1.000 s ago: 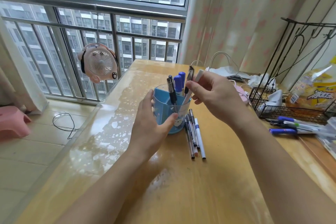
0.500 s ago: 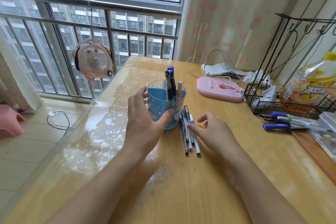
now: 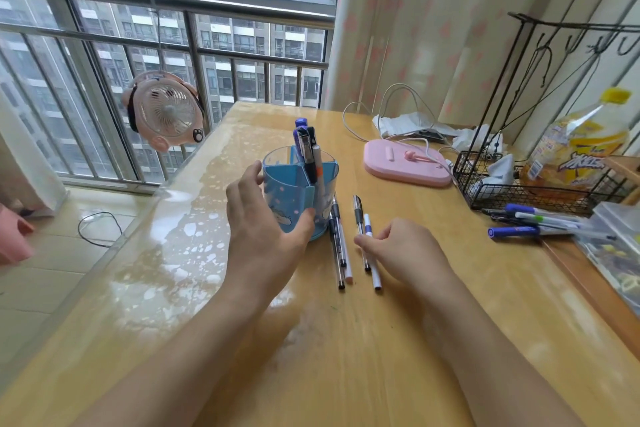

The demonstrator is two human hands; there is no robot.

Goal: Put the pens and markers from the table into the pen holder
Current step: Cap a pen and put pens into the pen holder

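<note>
Steadying the pen holder (image 3: 294,191), left hand (image 3: 266,229) cupped around it; right hand (image 3: 405,250) fingers pinching white pen (image 3: 372,253) beside it; next: lift, insert.

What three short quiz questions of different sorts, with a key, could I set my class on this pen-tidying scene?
1. True or false: the left hand holds the blue pen holder.
2. Which lies nearest the right hand?
A. the pink fan
B. the white pen with a blue band
C. the yellow bottle
3. Fill in: the black wire basket stands to the ___ of the pink pad.

Key: 1 true; 2 B; 3 right
</note>
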